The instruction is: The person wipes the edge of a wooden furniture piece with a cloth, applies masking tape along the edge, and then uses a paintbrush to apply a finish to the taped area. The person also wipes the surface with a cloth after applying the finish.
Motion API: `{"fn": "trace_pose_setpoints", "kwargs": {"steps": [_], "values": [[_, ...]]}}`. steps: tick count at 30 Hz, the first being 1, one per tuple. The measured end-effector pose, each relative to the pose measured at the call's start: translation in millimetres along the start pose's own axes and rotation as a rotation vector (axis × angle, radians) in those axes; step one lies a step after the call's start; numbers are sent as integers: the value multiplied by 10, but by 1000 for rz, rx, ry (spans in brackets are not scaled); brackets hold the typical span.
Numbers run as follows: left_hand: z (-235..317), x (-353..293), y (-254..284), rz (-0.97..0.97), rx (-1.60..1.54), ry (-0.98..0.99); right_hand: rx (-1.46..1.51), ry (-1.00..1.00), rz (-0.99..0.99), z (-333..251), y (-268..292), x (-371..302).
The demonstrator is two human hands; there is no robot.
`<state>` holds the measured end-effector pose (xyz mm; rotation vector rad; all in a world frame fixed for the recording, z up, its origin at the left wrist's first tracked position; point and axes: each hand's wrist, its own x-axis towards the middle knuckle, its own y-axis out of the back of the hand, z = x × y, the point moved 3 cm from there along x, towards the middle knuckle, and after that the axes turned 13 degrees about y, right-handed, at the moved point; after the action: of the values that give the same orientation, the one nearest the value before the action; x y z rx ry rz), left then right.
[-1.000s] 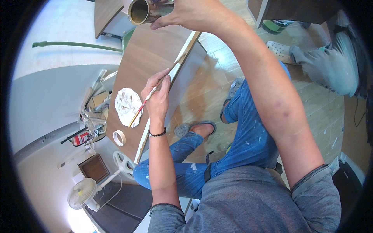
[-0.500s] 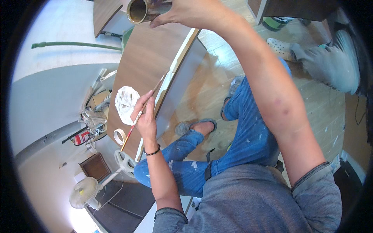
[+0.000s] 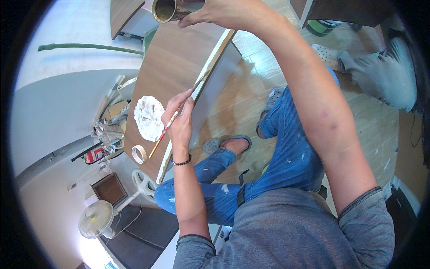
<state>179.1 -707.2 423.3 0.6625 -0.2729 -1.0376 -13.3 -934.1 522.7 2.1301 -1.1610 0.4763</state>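
Observation:
A slim paintbrush point(image 3: 161, 142) with a red and yellow handle end is pinched in my left hand point(image 3: 179, 120), its tip reaching the pale, brown-patched edge strip point(image 3: 218, 50) of a wood-grain panel point(image 3: 165, 56). My right hand point(image 3: 224, 12) grips a stained, round can point(image 3: 175, 9) over the panel's far end. The can is tilted with its dark opening toward the left, and what it contains cannot be made out. Beside my left hand, on the panel, lie a crumpled white wad with grey smears point(image 3: 148, 115) and a roll of masking tape point(image 3: 139, 154).
A white fan point(image 3: 96, 219) stands at lower left, by a dark seat or box point(image 3: 143, 228). Clutter with a red cylinder point(image 3: 94, 155) lines the left wall. Another person's leg point(image 3: 380, 76) and a dark cabinet point(image 3: 345, 10) are at upper right.
My left hand has moved right and slightly away from me, carrying the brush tip farther along the panel's edge. My right hand still holds the can, shifted slightly right in view.

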Motion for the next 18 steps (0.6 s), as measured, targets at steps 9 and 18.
{"fn": "trace_pose_setpoints", "kwargs": {"steps": [9, 18], "values": [[-314, -316, 436, 51, 25, 106, -57, 13, -18, -17, 5, -19], [-115, -219, 178, 103, -82, 41, -114, 23, -25, -53, -54, 7]]}}
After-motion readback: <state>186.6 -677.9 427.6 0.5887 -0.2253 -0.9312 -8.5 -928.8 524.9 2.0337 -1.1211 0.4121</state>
